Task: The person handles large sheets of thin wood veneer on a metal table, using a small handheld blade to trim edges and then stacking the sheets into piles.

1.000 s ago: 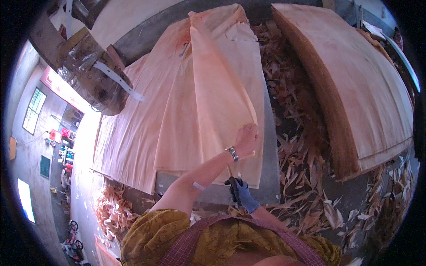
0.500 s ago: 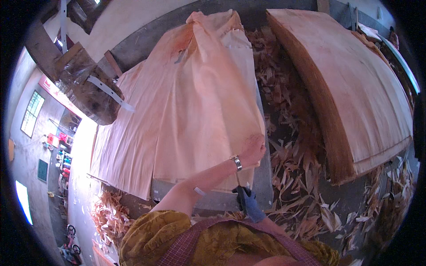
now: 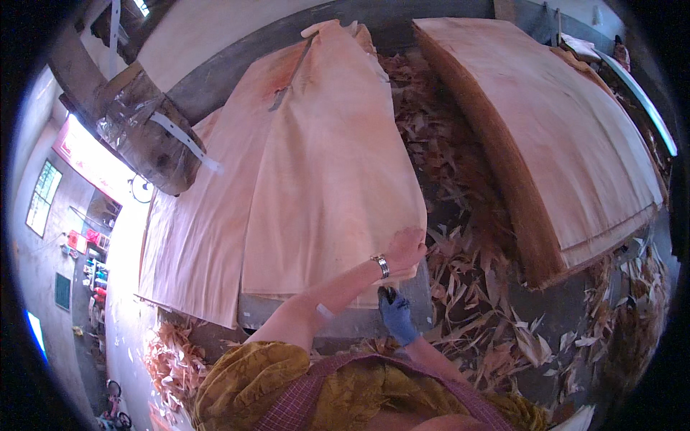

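Since the earlier pictures the top sheet has come flatter onto the pile and the left hand [image 3: 406,248] has slid outward along its near edge to the right-hand corner. Only the head view shows this moment. That hand, bare, with a bracelet [image 3: 381,266] at the wrist, lies on the corner of the thin wooden sheet [image 3: 330,179]; its fingers look curled over the edge, pinching the sheet, though the thumb is hidden. The sheet lies uppermost on a pile of like sheets [image 3: 194,237] spreading away from the grip, on a grey bench [image 3: 287,316]. Just below the grip, the right hand [image 3: 395,316], in a blue glove, is closed on a small dark tool whose kind I cannot tell, close under the sheet's edge. By my judgement the step in hand is squaring or trimming this corner; the next move calls for holding the sheet taut and level, since it is thin and likely to split along the grain. To the right of the grip, well apart, a tall stack of sheets [image 3: 560,151] stands, and between lies a deep litter of wood scraps [image 3: 460,215], which could catch the sheet's edge. Far left, a wrapped beam [image 3: 144,136] hangs clear of the work.
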The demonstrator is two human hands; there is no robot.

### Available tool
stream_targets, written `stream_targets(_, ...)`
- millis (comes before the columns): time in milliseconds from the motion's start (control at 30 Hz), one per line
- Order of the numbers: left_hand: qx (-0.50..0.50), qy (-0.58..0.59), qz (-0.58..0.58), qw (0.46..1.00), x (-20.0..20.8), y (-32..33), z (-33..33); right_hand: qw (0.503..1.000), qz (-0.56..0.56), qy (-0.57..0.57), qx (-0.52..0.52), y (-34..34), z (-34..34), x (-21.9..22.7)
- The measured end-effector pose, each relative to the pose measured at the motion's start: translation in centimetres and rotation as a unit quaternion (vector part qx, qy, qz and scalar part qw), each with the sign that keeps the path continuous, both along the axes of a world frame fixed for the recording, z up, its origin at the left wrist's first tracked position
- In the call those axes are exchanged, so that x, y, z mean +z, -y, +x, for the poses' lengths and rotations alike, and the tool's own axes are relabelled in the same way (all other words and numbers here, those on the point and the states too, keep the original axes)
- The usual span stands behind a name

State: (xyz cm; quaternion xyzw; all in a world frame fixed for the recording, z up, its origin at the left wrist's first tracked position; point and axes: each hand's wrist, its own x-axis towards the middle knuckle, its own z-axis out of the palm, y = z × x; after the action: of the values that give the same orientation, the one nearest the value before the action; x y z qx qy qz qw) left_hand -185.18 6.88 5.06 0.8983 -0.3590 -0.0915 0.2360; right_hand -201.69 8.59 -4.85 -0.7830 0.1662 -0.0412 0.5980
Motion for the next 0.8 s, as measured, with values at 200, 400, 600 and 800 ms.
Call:
stream_targets(200,0.046,0.045,-0.073,0.995,3.4,-2.8,-1.7,0.983,-0.153,0.065,-0.077,-1.9,-2.5,-1.2)
stream_targets(400,0.067,0.055,-0.172,0.981,4.6,-11.5,-2.3,0.98,-0.158,0.091,-0.08,-3.5,-2.6,5.3)
stream_targets(600,0.131,-0.002,-0.131,0.983,4.9,-20.5,-4.4,0.996,-0.008,0.064,-0.067,-5.9,3.0,3.0)
stream_targets(800,0.156,-0.058,-0.166,0.972,2.0,-26.3,-5.9,0.971,0.223,-0.014,-0.079,-8.2,5.9,6.2)
